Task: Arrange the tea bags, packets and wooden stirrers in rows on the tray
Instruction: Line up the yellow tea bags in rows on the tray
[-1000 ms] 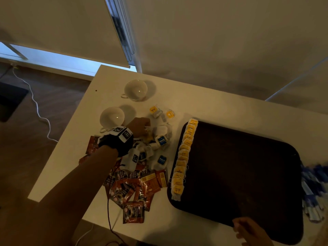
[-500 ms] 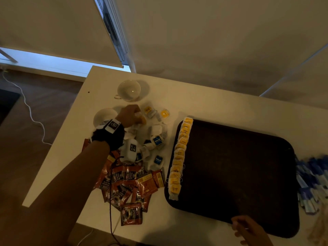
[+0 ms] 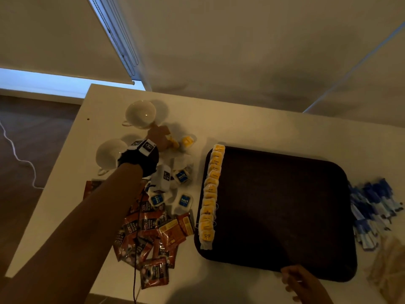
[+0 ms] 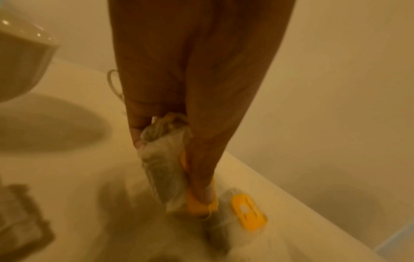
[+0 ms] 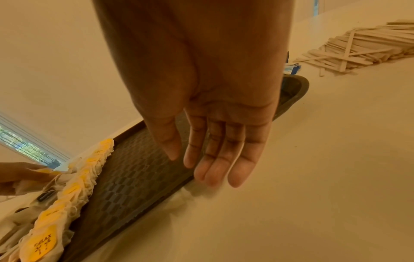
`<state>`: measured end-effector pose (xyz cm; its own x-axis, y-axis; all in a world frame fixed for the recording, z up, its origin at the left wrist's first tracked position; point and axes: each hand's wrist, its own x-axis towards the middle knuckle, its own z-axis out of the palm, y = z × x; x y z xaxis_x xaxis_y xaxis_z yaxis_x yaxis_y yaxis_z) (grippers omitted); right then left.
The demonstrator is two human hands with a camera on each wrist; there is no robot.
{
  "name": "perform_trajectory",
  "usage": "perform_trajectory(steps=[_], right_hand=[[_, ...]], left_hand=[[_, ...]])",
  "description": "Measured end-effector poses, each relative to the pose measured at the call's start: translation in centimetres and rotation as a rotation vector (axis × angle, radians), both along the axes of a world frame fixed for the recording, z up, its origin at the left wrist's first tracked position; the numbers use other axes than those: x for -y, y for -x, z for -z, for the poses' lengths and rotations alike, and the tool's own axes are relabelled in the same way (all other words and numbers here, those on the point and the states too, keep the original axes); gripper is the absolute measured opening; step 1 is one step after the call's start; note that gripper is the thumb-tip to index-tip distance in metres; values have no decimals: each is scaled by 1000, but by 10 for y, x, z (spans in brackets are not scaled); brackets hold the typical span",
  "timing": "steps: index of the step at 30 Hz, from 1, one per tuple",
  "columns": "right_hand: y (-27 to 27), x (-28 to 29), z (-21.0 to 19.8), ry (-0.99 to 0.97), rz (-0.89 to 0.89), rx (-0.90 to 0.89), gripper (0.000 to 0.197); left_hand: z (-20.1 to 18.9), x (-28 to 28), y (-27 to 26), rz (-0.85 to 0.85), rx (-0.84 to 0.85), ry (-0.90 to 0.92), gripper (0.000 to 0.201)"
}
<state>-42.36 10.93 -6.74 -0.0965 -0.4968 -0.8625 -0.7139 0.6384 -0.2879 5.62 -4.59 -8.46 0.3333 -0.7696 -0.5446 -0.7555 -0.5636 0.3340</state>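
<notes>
Up by the far cup (image 3: 140, 114), the left hand (image 3: 158, 136) pinches a tea bag (image 4: 164, 170) between thumb and fingers: pale gauzy pouch, crumpled at the top, with a yellow tag (image 4: 198, 203) under the thumb. One more yellow-tagged bag (image 3: 188, 141) lies on the table (image 3: 252, 128) just beside it. Two white cups stand there, the near cup (image 3: 108, 153) half behind the wrist. Along the dark tray's (image 3: 285, 216) left edge runs one row of yellow-tagged tea bags (image 3: 209, 197), overlapping, too packed to count. The right hand (image 5: 215, 141) hangs relaxed, fingers straight, over the tray's near rim
</notes>
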Motion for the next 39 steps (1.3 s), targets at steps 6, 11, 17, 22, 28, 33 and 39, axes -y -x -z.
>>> perform_trajectory(steps=[6,11,17,22,28,33,39], right_hand=[[4,-1,0,14,38,20,2],[4,-1,0,1,44,33,2],[6,-3,-2,23,57,51,4],[6,1,-17,75,68,103,5],[-23,47,-66,314,94,362,10],[-72,81,-99,160,267,832,37],[-82,60,-95,-100,379,1090,42]], left_hand=[[-29,0,-3,-22,-59,66,32],[-28,12,18,3,-105,132,40],[-9,20,49,5,38,-18,47],[-18,15,55,44,29,-14,39],[-88,-34,114,33,-597,261,16],[-125,-79,198,235,-788,71,12],[-111,-106,255,80,-793,184,26]])
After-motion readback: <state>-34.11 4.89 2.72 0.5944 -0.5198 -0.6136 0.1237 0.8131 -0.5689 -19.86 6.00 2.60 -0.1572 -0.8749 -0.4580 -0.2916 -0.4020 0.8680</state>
